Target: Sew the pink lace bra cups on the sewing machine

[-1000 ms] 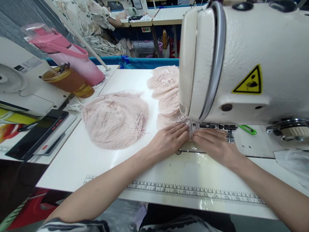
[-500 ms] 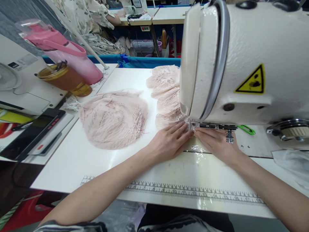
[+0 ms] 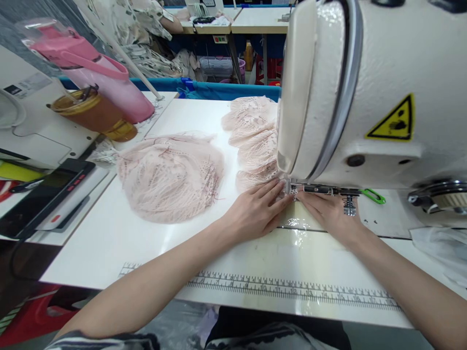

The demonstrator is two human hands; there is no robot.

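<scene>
Pale pink lace fabric [image 3: 255, 146] lies in gathered ruffles left of the sewing machine [image 3: 324, 107], its near edge running to the presser foot. My left hand [image 3: 257, 209] rests palm down on that edge, fingers stretched out and lying flat beside the needle area. From the other side, my right hand [image 3: 333, 214] reaches in with extended fingers, their tips touching the lace strip close to the foot. The machine head and a metal attachment [image 3: 321, 189] cover part of the right hand. A round heap of the same lace [image 3: 171, 180], with reddish threads, sits further left.
A pink bottle [image 3: 98, 73] and a brown cup [image 3: 95, 114] stand at the back left, near a black device [image 3: 47, 194]. Green thread snips [image 3: 372, 196] lie right of the needle. A printed ruler [image 3: 292, 291] follows the front edge. Another person's sleeve [image 3: 127, 24] shows behind.
The view has shifted slightly, so the machine head appears further right. Both hands stay at the presser foot in nearly the same pose; the lace looks almost unchanged.
</scene>
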